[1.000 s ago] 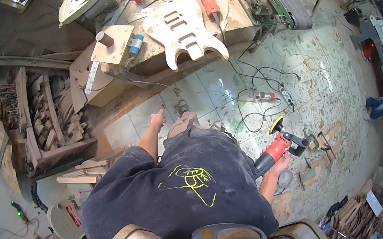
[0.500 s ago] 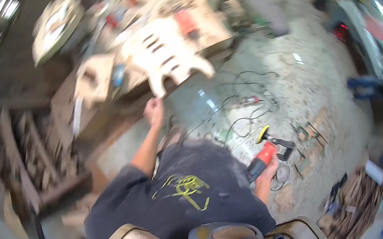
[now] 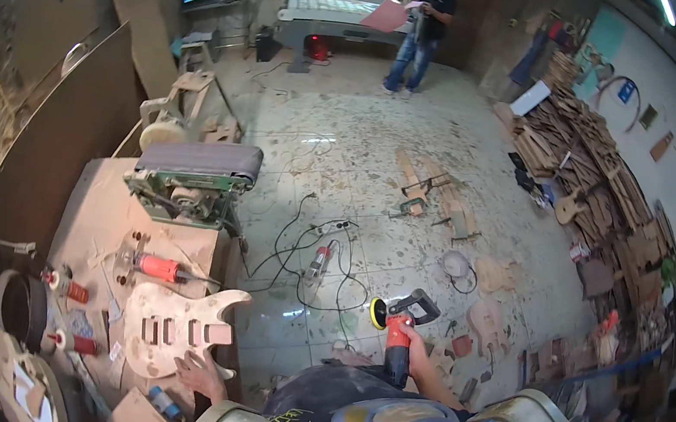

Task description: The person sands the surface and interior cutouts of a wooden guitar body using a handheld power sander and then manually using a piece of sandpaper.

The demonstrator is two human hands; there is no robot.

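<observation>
My right hand holds a red and black polisher with a yellow pad and a black loop handle, raised over the floor. My left hand rests with fingers apart on the lower edge of a pale wooden electric guitar body, which lies on the workbench and has rectangular cutouts. Beside the body lie a red power tool, red-capped bottles and a blue cylinder.
A belt sander stands at the bench's far end. Cords, a grinder and clamped boards lie on the floor. Stacked wood lines the right wall. A person stands by a large machine at the back.
My view has swung up toward the room, showing the back machine and standing person. My left hand has moved from beside my body onto the guitar body. My right hand still holds the polisher.
</observation>
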